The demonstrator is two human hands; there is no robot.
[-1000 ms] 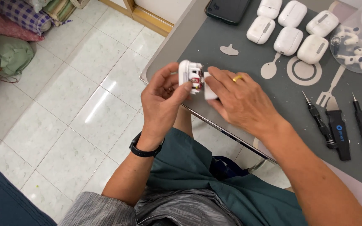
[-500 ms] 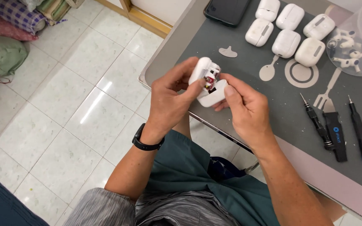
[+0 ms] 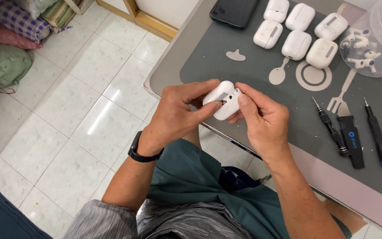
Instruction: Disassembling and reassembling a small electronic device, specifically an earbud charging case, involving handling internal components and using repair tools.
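White earbud case (image 3: 222, 99) sits pinched between both hands, just off the near edge of the table (image 3: 173, 71), over the person's lap. Left hand (image 3: 177, 116) wraps it from the left: thumb and forefinger clenched on the rounded shell, thumb tip near the open seam. Right hand (image 3: 261, 118) grips the right end, thumb pressed on top and the remaining fingers curled underneath, so both hands are closed on the case. The case looks partly opened, with a grey metal strip and small dark or red internals showing at the gap (too small to tell exactly what). Handling judgement: light, stiff glossy plastic shell, likely slippery, rounded with few flat faces to grab; the exposed hinge and internals look fragile. Best hold is across the broad sides of the shell, clear of the seam and the exposed bits; squeeze moderately, since the split shell probably flexes. Farther in on the table from the held case: five more white cases (image 3: 296, 45) in a cluster, a dark phone (image 3: 234, 12) to their left, a clear tub of earbuds (image 3: 372, 44) to their right. Right of the held case lie two small screwdrivers (image 3: 330, 127) and a flat dark pry tool (image 3: 352, 141), all on the grey mat (image 3: 253, 75).
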